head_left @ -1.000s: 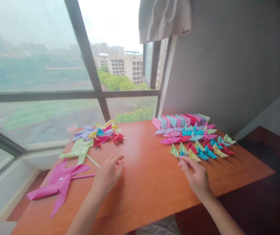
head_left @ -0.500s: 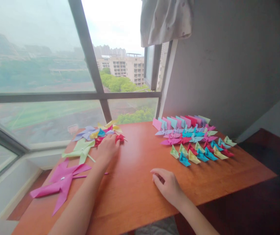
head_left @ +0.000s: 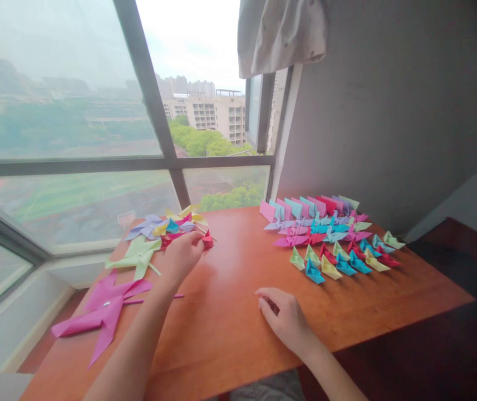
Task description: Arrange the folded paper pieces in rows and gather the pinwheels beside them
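My left hand point(head_left: 183, 255) is over the left side of the table, fingers pinched at a small red folded paper piece point(head_left: 207, 240). Around it lie several folded papers: a blue piece point(head_left: 172, 226), a lavender pinwheel point(head_left: 148, 227) and a yellow one point(head_left: 188, 211). Nearer me are a light green pinwheel point(head_left: 138, 254) and a large magenta pinwheel point(head_left: 107, 305) with a stick, partly behind my left forearm. My right hand point(head_left: 282, 313) rests on the table, fingers curled together with nothing visible in them. Closest to it are the paper boats point(head_left: 330, 269).
Several folded cards point(head_left: 296, 208) stand in a row at the back right, with rows of paper cranes point(head_left: 292, 231) before them. The wooden table point(head_left: 230, 334) meets a window point(head_left: 75, 206) at the left and a grey wall point(head_left: 367, 111) at the right.
My left hand has drawn slightly back and lifted, with the red folded paper piece now showing at its fingertips. My right hand has stayed almost still.
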### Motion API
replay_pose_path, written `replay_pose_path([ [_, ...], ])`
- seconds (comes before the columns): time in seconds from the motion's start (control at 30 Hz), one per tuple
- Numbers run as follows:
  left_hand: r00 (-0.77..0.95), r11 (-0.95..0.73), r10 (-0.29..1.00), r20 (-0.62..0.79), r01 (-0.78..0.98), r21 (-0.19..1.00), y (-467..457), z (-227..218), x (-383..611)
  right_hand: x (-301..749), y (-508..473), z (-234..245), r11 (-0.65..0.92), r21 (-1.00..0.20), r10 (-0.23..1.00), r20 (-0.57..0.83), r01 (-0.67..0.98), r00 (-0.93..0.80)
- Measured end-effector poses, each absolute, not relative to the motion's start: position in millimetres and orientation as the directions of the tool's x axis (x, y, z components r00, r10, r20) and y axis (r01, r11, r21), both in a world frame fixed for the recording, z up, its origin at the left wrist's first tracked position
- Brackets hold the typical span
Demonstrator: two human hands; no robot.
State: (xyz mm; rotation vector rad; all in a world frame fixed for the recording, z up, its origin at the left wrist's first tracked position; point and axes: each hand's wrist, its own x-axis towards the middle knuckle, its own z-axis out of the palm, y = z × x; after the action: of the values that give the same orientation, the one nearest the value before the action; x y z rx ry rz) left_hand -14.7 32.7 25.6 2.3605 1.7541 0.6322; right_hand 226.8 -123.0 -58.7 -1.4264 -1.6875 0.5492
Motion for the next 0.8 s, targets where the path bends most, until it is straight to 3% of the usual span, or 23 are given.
replay_pose_path([
  [0.17,0.529,-0.488,0.846,0.061,0.724,0.487,-4,16,5,227,-125,-57,0.261,-0.779,0.947,0.322,0.571,0.006],
  [0.3,0.653,-0.548,0.757,-0.015,0.647,0.530,-32,8,28,227,-129,-56,0.302,-0.768,0.934,0.357,0.564,-0.015],
  [0.53,0.717,-0.583,0.691,-0.087,0.625,0.520,-49,12,49,227,-130,-62,0.430,-0.691,0.875,0.477,0.581,-0.081],
  [0.8,0.713,-0.585,0.692,-0.111,0.645,0.492,-50,8,45,227,-132,-56,0.478,-0.606,0.847,0.509,0.636,-0.152],
])
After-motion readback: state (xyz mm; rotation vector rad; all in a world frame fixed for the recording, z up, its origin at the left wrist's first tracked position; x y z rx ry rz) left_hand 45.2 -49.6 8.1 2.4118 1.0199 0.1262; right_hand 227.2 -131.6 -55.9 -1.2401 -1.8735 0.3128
